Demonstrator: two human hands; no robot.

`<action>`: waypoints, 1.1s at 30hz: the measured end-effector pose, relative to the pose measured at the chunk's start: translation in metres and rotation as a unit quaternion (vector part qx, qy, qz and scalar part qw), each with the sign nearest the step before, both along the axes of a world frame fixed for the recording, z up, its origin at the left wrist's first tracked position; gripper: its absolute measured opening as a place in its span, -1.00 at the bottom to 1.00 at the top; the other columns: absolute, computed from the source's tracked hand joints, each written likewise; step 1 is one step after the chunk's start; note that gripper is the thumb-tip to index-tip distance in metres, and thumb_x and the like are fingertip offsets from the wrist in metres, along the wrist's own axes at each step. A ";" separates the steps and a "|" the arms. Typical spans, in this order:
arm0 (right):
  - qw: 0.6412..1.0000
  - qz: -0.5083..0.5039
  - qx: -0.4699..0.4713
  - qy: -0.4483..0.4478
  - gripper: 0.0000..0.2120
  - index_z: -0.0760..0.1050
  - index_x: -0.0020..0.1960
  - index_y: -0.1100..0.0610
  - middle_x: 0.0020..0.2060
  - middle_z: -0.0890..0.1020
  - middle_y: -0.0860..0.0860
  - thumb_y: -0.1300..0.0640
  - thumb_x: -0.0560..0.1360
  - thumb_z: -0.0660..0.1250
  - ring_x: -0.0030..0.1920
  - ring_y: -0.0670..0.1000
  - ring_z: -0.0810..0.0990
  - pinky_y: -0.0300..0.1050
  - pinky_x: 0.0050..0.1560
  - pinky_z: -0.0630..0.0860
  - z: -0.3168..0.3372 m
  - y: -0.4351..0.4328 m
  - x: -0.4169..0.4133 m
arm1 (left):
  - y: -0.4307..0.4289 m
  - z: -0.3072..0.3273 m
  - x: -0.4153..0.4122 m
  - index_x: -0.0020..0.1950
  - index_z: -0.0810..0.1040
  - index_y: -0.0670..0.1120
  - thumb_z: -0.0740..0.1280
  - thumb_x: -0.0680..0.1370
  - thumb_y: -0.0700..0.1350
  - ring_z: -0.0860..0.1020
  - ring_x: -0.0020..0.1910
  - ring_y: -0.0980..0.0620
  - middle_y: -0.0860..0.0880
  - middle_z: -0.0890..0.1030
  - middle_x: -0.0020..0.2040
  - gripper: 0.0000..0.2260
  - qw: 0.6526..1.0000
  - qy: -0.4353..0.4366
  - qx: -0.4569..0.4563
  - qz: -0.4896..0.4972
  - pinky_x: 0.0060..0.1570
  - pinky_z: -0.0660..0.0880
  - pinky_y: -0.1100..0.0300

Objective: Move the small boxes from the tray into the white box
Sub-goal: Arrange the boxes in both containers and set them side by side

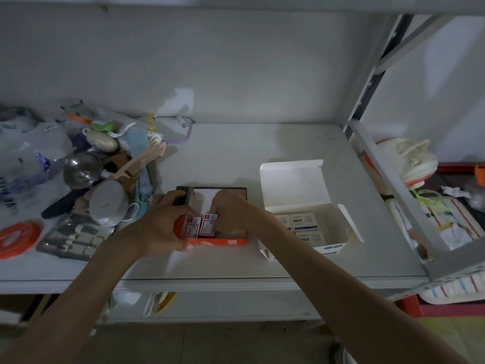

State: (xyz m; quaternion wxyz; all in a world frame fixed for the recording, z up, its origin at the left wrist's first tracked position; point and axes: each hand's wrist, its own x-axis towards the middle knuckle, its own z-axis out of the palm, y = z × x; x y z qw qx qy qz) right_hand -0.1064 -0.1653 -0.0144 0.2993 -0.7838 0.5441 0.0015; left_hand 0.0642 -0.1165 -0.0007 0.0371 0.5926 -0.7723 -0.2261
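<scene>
An orange tray (pixel 217 241) with a dark far rim sits on the shelf at centre. Inside its near left corner stand two small red-and-white boxes (pixel 199 226). My left hand (pixel 160 222) grips the tray's left side, thumb by the left small box. My right hand (pixel 231 214) reaches into the tray from the right, fingers pinching the right small box. The white box (pixel 304 206) stands open to the right of the tray, lid flap up, holding several small pale boxes (pixel 303 222) with blue print.
A pile of clutter fills the shelf's left: a pink comb (pixel 136 164), a metal ladle (pixel 81 170), a tool kit (pixel 76 237), an orange lid (pixel 18 237). A metal shelf post (pixel 388 179) runs down at the right, with bags behind it.
</scene>
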 end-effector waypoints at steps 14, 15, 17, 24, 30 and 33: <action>0.999 0.014 -0.031 -0.013 -0.78 0.48 0.03 0.19 0.02 0.56 0.12 0.20 0.39 0.29 0.09 0.19 0.56 0.17 0.11 0.54 0.008 0.016 -0.002 | 0.003 -0.001 -0.003 0.19 0.50 0.13 0.54 0.27 0.10 0.06 0.42 -0.08 -0.02 0.13 0.47 -0.48 1.000 -0.006 0.003 0.009 0.38 0.12 0.01; 0.997 0.015 -0.069 -0.028 -0.70 0.47 0.13 0.20 0.11 0.53 0.14 0.25 0.40 0.27 0.15 0.20 0.53 0.17 0.14 0.51 0.012 0.020 -0.006 | 0.003 -0.001 -0.002 0.18 0.48 0.14 0.53 0.27 0.10 0.06 0.42 -0.07 -0.02 0.12 0.48 -0.49 1.000 -0.007 0.001 0.010 0.38 0.13 0.02; 0.985 -0.025 -0.140 -0.102 -0.59 0.50 0.20 0.15 0.15 0.54 0.13 0.32 0.37 0.21 0.16 0.17 0.53 0.11 0.15 0.50 0.030 0.034 -0.020 | 0.004 0.000 -0.003 0.18 0.46 0.14 0.53 0.28 0.10 0.05 0.43 -0.05 -0.01 0.11 0.48 -0.49 1.000 -0.002 0.003 0.010 0.37 0.14 0.03; 0.897 -0.318 -0.282 -0.122 -0.77 0.56 0.13 0.09 0.14 0.61 0.12 0.26 0.51 0.28 -0.04 0.00 0.60 -0.19 0.00 0.54 0.062 0.069 -0.145 | 0.008 0.002 -0.002 0.20 0.48 0.15 0.53 0.28 0.11 0.03 0.44 -0.01 0.04 0.09 0.49 -0.49 0.999 0.026 0.016 0.016 0.38 0.14 0.03; 0.926 -0.373 -0.046 0.037 -0.49 0.42 0.26 0.30 0.13 0.57 0.24 -0.07 0.50 0.32 -0.02 0.14 0.57 -0.16 -0.21 0.51 0.034 0.093 -0.190 | 0.017 -0.006 -0.004 0.15 0.50 0.19 0.53 0.27 0.13 0.01 0.42 0.06 0.06 0.10 0.49 -0.52 0.999 0.051 0.015 0.005 0.40 0.14 0.02; 0.898 -0.425 -0.032 -0.110 -0.68 0.55 0.02 0.36 -0.23 0.67 0.18 0.08 0.53 0.29 -0.34 0.15 0.66 -0.17 -0.43 0.51 0.024 0.097 -0.186 | 0.021 -0.006 -0.008 0.15 0.50 0.18 0.53 0.27 0.12 0.02 0.36 0.12 0.07 0.11 0.48 -0.52 0.999 0.053 0.013 -0.003 0.36 0.14 0.08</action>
